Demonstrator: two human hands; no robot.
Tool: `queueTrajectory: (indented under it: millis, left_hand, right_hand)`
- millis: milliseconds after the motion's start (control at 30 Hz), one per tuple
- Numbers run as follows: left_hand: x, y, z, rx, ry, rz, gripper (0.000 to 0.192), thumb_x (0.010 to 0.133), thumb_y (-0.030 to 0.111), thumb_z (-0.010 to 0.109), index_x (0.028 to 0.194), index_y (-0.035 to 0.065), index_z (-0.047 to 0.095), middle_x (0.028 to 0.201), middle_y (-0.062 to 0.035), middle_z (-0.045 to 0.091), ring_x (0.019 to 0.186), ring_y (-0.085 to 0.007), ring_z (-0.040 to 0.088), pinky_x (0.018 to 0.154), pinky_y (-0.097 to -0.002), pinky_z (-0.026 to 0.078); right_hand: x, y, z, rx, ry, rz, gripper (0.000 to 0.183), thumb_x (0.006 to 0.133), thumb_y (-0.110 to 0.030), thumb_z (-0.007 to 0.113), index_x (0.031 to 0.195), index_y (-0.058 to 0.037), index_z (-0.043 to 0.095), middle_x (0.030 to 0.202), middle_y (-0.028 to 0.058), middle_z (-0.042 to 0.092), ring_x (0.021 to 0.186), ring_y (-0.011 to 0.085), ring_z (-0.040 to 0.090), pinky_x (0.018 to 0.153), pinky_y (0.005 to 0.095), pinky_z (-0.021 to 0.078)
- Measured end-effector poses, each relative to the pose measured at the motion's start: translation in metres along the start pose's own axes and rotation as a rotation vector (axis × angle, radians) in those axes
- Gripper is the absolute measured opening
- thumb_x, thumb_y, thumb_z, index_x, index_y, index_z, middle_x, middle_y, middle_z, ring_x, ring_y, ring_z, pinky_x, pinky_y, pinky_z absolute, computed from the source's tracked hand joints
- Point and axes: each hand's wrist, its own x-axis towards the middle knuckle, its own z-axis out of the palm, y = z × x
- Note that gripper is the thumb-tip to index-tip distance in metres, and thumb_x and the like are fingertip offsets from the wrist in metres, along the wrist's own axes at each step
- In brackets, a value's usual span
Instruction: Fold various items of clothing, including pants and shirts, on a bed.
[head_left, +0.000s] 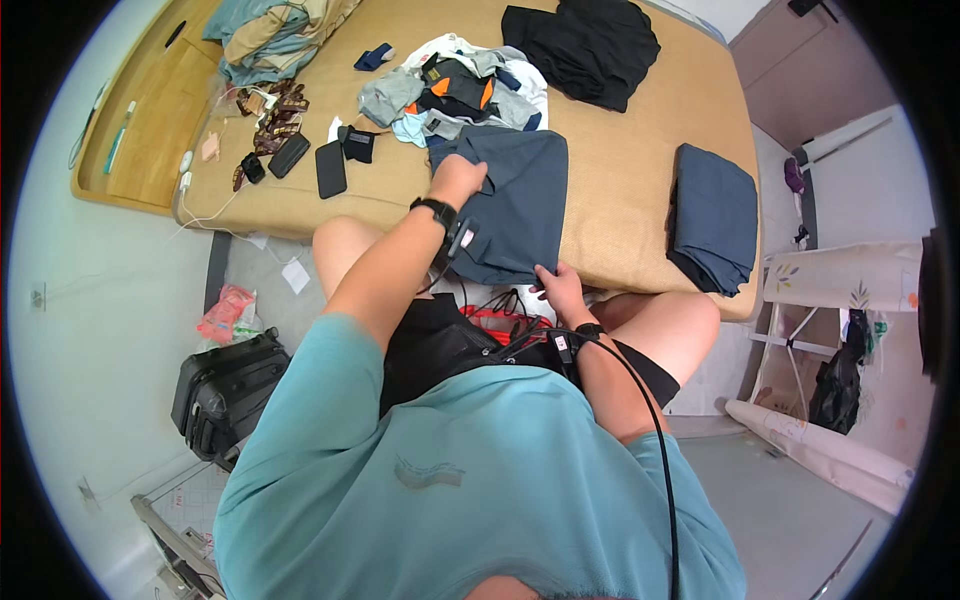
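Observation:
A slate-blue cloth garment (525, 187) lies partly folded at the bed's near edge, its lower end reaching out over my lap. My left hand (459, 180) grips a bunched fold on its left side, fingers curled over the fabric. At the near right corner, my right hand (559, 289) pinches the hem between thumb and fingers. Both wrists wear black straps with small cabled devices. Just beyond the garment lies a heap of mixed clothes (457, 90) in grey, white, black and orange. A folded slate-blue stack of clothing (716, 217) rests at the bed's right edge.
Black clothing (585, 52) lies at the far right of the tan bed (615, 195). Left of the garment are a black phone (331, 171), a black case (289, 155) and white cables (214, 219). A black suitcase (225, 390) stands on the floor at left.

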Motion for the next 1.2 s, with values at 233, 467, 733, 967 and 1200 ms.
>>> queueTrajectory:
  millis: [233,467,733,967,1200]
  left_hand:
    - [0.055,0.021,0.002,-0.489,-0.441,-0.427,0.014,0.093,0.02,0.062,0.088,0.0072,0.063,0.07,-0.0013,0.061,0.047,-0.0115,0.046,0.041,-0.0301,0.035]
    - [0.064,0.019,0.007,-0.509,-0.405,-0.523,0.018,0.096,0.019,0.058,0.107,0.0046,0.058,0.081,-0.0057,0.07,0.045,-0.0081,0.05,0.042,-0.0255,0.043]
    - [0.065,0.017,0.007,-0.698,-0.634,-0.58,0.034,0.095,0.03,0.065,0.068,0.0157,0.05,0.053,0.0089,0.046,0.038,-0.0021,0.033,0.036,-0.0197,0.029]
    - [0.06,0.054,-0.051,-1.252,-0.258,-0.295,0.041,0.098,0.022,0.057,0.128,-0.0031,0.047,0.111,-0.017,0.067,0.088,-0.024,0.068,0.071,-0.0332,0.057]
    - [-0.036,0.008,-0.05,0.215,-0.528,0.532,0.031,0.084,0.019,0.071,0.11,0.0031,0.068,0.105,-0.0108,0.07,0.088,-0.0209,0.067,0.079,-0.0334,0.054]
  right_hand:
    - [-0.003,0.0,-0.003,0.063,-0.097,0.004,0.015,0.094,-0.014,0.064,0.103,-0.001,0.063,0.082,0.0051,0.068,0.065,0.0124,0.066,0.054,0.027,0.0489]
    - [-0.003,-0.003,-0.004,0.062,-0.122,0.003,0.017,0.092,-0.017,0.068,0.098,-0.0013,0.063,0.078,0.004,0.067,0.063,0.0115,0.065,0.053,0.0251,0.0463]
    - [0.002,0.004,-0.009,-0.02,-0.074,0.028,0.017,0.091,-0.017,0.069,0.097,-0.0017,0.064,0.078,0.0036,0.066,0.062,0.0113,0.064,0.052,0.0245,0.0457]
    - [0.006,0.01,-0.007,0.054,-0.098,-0.034,0.014,0.088,-0.016,0.071,0.092,-0.003,0.066,0.071,0.0025,0.065,0.055,0.0101,0.059,0.048,0.026,0.0432]
    - [0.006,0.003,-0.006,0.018,-0.058,-0.002,0.016,0.088,-0.017,0.071,0.093,-0.0025,0.066,0.071,0.0018,0.064,0.054,0.0093,0.058,0.048,0.0251,0.0425]
